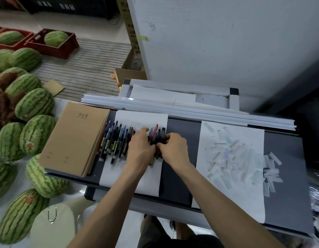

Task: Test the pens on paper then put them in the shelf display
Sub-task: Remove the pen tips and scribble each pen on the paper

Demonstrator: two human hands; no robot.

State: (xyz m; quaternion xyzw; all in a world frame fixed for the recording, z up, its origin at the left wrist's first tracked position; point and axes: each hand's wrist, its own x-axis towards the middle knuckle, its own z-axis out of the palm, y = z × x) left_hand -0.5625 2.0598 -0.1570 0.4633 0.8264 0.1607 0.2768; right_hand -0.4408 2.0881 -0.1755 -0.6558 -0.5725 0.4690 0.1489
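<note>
Notebooks [73,138] lie at the left. Beside them, pens [115,140] lie in a row on paper [142,119]. At the row's right end my left hand [140,149] and right hand [174,149] meet, the fingers of these 2 curled round pens. Further right, caps [271,172] lie beside a sheet [230,194].

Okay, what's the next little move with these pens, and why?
Probably draw one pen out of the dark pens at the row's right end, where the left hand and right hand meet, and take it to the scribbled sheet on the right for testing.
</note>
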